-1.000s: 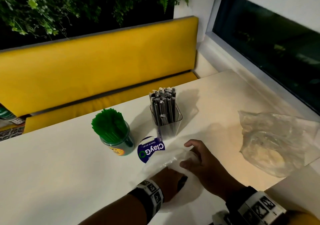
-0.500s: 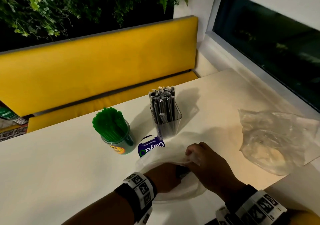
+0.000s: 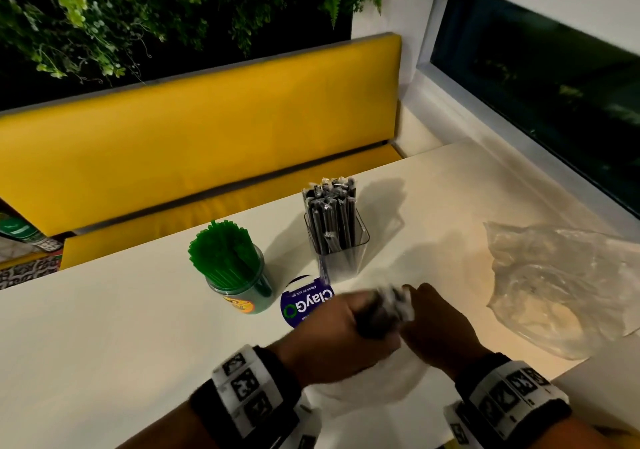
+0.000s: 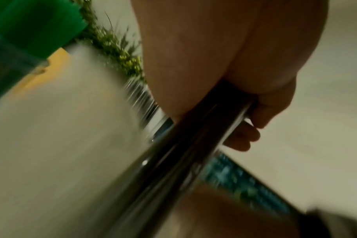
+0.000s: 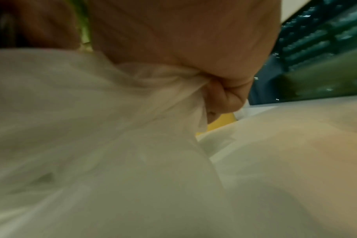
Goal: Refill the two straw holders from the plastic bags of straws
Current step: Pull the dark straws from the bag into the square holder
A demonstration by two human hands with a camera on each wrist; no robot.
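On the table [image 3: 104, 344], the white bag [image 3: 363, 383] lies at six o'clock, its limp, slippery film bunched in the right hand [image 3: 440, 327]. The left hand [image 3: 332, 331] clamps what looks like a blurred bundle of wrapped black straws [image 3: 384, 310]: light, stiff, slick, best gripped mid-length. The clear holder [image 3: 337, 240] stands at twelve o'clock.

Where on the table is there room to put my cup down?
The widest bare patch of the table is left of the green straw holder. There is also a strip between the clear holder of black straws and the crumpled empty bag. It is crowded by the sticker, where both hands work at the white bag.
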